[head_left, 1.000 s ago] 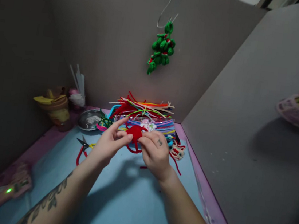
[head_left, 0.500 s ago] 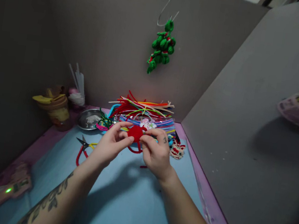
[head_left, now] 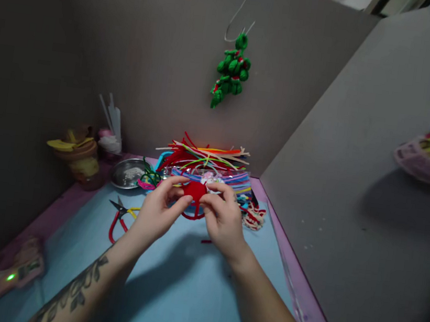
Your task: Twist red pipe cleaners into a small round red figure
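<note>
The left hand (head_left: 158,207) pinches the left edge of the round red piece (head_left: 195,191) between thumb and fingers; the right hand (head_left: 226,219) pinches its right edge. The piece is held above the blue sheet (head_left: 191,306), in front of the coloured stems (head_left: 203,157). A red loop (head_left: 192,218) extends below it. Scissors (head_left: 122,211) lie beside the left forearm.

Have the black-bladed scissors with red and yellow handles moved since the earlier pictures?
No. Judged against the round silver metal dish, the scissors show no shift; they lie in the same spot, nearer the person than the dish.
</note>
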A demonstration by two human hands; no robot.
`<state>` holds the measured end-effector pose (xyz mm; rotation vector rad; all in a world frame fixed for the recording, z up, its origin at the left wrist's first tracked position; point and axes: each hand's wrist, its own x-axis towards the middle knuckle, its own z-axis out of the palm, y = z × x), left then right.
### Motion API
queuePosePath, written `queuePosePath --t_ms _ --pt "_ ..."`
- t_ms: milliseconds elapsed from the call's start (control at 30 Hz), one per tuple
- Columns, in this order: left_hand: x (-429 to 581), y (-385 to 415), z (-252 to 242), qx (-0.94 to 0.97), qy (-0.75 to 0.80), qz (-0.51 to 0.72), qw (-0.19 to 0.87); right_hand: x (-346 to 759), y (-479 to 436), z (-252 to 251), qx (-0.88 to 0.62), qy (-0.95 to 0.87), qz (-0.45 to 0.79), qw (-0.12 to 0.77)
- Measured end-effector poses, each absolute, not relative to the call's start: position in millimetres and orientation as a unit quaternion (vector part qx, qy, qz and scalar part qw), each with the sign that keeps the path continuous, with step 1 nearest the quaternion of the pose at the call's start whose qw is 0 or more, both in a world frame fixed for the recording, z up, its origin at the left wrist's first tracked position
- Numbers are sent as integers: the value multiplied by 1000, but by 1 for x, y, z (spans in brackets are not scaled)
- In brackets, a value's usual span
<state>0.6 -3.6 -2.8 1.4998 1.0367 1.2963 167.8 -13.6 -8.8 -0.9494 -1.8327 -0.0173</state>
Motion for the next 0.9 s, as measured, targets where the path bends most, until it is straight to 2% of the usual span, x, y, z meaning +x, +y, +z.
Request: queuePosePath --t_ms 133,367,500,633,700,900 --pt "-3 -3 -6 636 451 519 350 168 -10 -11 -367 -762 38 533" --pt "-3 -6 1 650 447 520 328 167 -8 -14 -359 -758 14 544" --pt "-3 -8 1 669 456 519 275 168 -6 -14 -360 -756 46 545" --pt "-4 -5 -3 652 477 550 212 171 -5 -13 -339 -762 6 551" --pt "-5 -2 -3 624 475 579 225 173 -4 -13 -327 -772 -32 544" --pt "-13 -2 9 604 426 548 393 179 -2 -12 -261 -825 -104 491"
